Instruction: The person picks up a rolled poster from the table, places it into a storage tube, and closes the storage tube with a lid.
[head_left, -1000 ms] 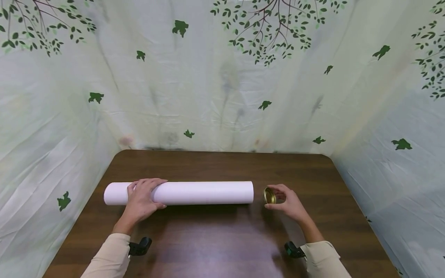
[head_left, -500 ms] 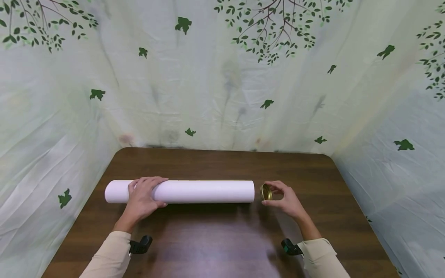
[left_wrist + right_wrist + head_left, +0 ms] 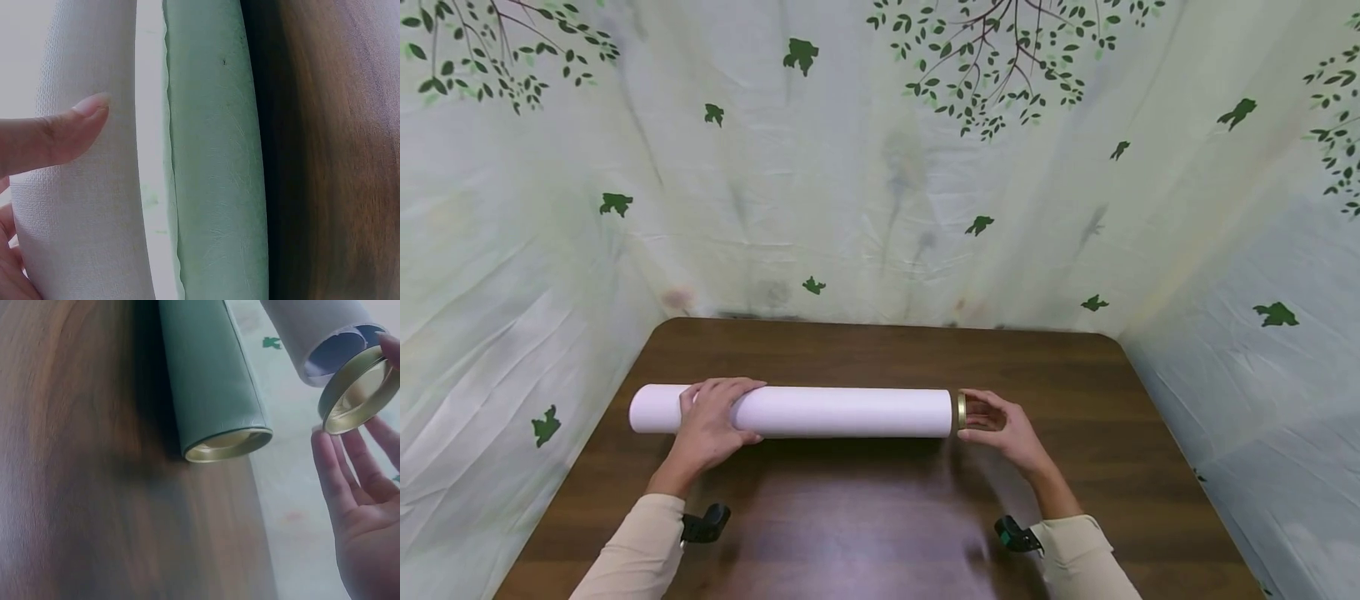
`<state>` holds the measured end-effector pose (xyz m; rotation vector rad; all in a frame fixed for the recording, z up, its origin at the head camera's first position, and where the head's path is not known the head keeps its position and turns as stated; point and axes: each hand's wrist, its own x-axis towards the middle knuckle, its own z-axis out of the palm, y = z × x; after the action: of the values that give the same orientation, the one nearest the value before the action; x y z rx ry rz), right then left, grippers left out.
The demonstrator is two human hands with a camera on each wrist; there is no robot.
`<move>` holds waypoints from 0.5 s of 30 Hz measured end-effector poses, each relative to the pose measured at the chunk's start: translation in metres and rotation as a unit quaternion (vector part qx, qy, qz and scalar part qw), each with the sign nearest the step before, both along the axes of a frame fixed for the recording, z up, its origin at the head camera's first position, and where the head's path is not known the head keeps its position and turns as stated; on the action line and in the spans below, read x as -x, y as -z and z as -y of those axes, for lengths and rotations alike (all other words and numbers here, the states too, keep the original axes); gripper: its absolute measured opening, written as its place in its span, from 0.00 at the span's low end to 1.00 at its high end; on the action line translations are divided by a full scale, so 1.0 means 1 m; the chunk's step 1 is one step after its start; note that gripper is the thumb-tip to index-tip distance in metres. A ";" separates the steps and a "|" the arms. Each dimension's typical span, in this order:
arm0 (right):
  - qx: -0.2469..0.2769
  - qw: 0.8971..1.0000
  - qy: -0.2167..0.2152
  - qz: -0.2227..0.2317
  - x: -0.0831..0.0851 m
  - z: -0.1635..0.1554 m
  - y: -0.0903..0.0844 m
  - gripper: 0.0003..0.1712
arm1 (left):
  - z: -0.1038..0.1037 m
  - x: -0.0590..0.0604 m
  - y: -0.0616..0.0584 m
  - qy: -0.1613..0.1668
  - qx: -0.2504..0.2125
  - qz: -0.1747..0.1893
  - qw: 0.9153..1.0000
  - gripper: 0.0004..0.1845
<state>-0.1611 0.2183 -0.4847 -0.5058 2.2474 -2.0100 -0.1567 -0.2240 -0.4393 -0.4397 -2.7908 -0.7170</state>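
Observation:
My left hand [image 3: 711, 425] grips a long white cardboard tube [image 3: 850, 412] near its left end, fingers over the far side and thumb on the near side. The tube lies sideways above the table. In the right wrist view its right end is open, with a curled edge showing inside. My right hand [image 3: 1013, 432] pinches a round gold metal lid [image 3: 354, 394] between thumb and fingertips. The lid stands on edge close to that open end; whether they touch I cannot tell.
A green tube [image 3: 209, 375] with a gold cap on its end lies on the brown table [image 3: 850, 517]. In the head view the white tube hides it. A pale leaf-patterned curtain [image 3: 850, 192] surrounds the table. A small black camera [image 3: 706, 523] sits on each wrist.
My right hand has brought the lid leftward to the tube's right end and turned it so that it now shows edge-on. The left hand keeps its grip on the tube.

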 end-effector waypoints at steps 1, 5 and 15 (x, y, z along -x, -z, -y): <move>0.014 1.000 -0.006 -0.001 0.001 0.001 0.001 0.35 | 0.000 0.000 0.000 0.001 -0.001 -0.002 1.000 0.37; 0.046 0.999 -0.017 0.000 0.002 0.004 0.002 0.35 | 0.000 0.001 -0.001 0.004 -0.001 -0.010 1.000 0.37; 0.079 0.997 -0.016 0.006 0.000 0.012 0.001 0.34 | -0.001 0.001 -0.002 0.005 0.000 -0.011 1.000 0.38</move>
<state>-0.1610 0.2066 -0.4859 -0.5362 2.0700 -2.1797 -0.1577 -0.2234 -0.4378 -0.4589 -2.7707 -0.7091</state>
